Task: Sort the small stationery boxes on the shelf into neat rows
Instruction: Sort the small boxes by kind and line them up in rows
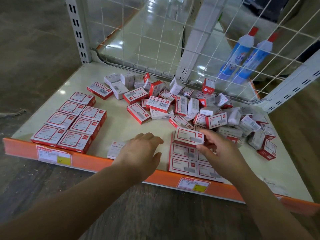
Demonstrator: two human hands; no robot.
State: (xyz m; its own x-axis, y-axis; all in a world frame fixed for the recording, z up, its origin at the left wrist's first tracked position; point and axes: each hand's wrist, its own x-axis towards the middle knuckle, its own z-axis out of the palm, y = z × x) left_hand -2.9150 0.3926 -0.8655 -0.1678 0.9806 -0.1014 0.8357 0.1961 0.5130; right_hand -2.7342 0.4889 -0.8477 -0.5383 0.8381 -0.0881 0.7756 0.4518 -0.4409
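**Staple boxes half sorted on the shelf**

"STAPLES" reads on a white-sided small cardboard box point(161, 114) in the loose far pile point(199, 104). The right hand point(219, 151) pinches a red-and-white box point(188, 136) between thumb and fingers over the near right-hand rows point(184, 159). The left hand point(138, 153) hovers with relaxed, slightly spread fingers above the pale shelf point(121, 129), beside a white box point(115, 149).

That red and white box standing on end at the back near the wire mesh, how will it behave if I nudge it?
The upright box probably tips easily, since it stands on a narrow end. It looks like stiff card, so it should keep its shape. Flat faces mean it likely slides or flops into the pile, not rolls.
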